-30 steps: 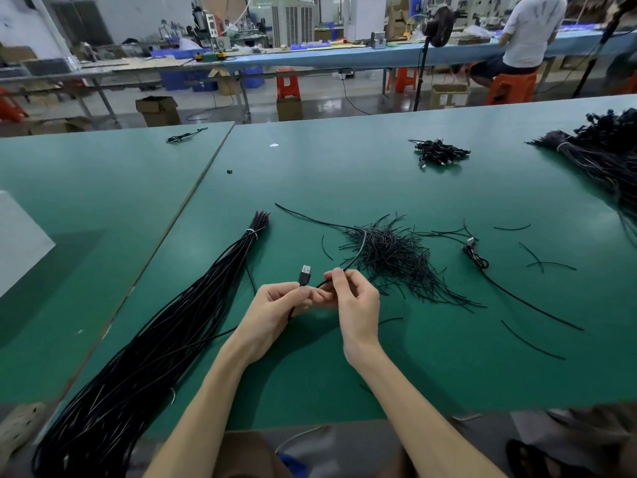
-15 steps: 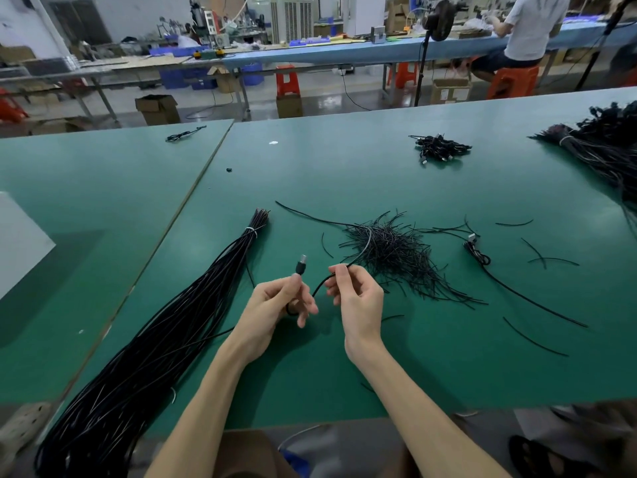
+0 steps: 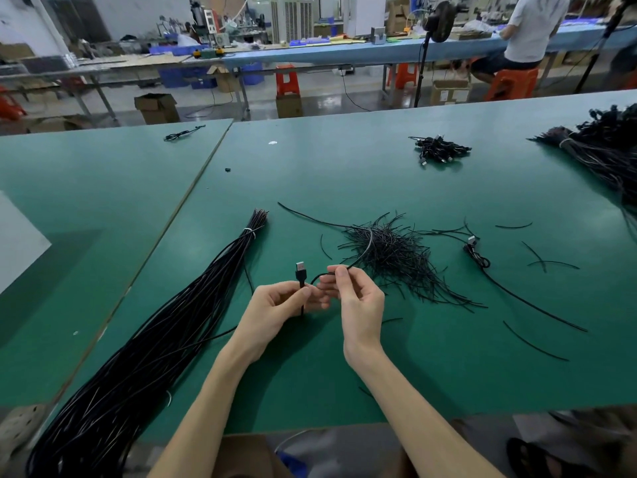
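My left hand pinches a black USB cable just below its plug, which points up and away from me. My right hand pinches the same cable a little further along, where it bends in a small loop between the two hands. From my right fingers the cable runs up into a heap of short black wire pieces on the green table.
A long tied bundle of black cables lies to the left, reaching the near edge. Another USB cable and loose wire offcuts lie to the right. A small cable pile and a big bundle lie further back. A person sits at a far bench.
My hands have drawn apart a little and then closer again, and the cable between them now forms a small loop. The plug stands more upright above my left fingers.
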`<control>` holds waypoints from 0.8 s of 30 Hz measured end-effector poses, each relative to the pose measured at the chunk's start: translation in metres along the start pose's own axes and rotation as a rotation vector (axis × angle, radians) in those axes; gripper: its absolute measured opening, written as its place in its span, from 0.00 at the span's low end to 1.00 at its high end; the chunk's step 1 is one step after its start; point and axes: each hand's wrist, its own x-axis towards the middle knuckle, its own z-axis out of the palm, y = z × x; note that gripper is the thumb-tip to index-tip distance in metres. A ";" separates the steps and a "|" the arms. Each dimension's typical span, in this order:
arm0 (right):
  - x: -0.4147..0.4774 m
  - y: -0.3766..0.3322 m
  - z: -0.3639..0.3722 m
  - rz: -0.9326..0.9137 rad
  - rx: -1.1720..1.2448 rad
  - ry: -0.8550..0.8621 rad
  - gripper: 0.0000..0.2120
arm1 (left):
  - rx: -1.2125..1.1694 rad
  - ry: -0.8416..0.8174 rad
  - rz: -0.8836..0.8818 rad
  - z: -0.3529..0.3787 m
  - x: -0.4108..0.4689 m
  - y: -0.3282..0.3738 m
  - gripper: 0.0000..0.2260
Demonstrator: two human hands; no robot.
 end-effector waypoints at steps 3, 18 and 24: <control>-0.002 0.000 0.000 -0.006 0.046 -0.068 0.09 | 0.147 0.066 0.065 0.004 0.000 0.002 0.10; -0.002 -0.002 0.002 0.021 -0.132 -0.390 0.08 | -0.064 0.201 0.029 -0.009 -0.001 0.000 0.14; -0.002 -0.002 0.004 0.039 -0.150 -0.499 0.09 | -0.384 0.150 -0.089 -0.013 -0.001 0.007 0.17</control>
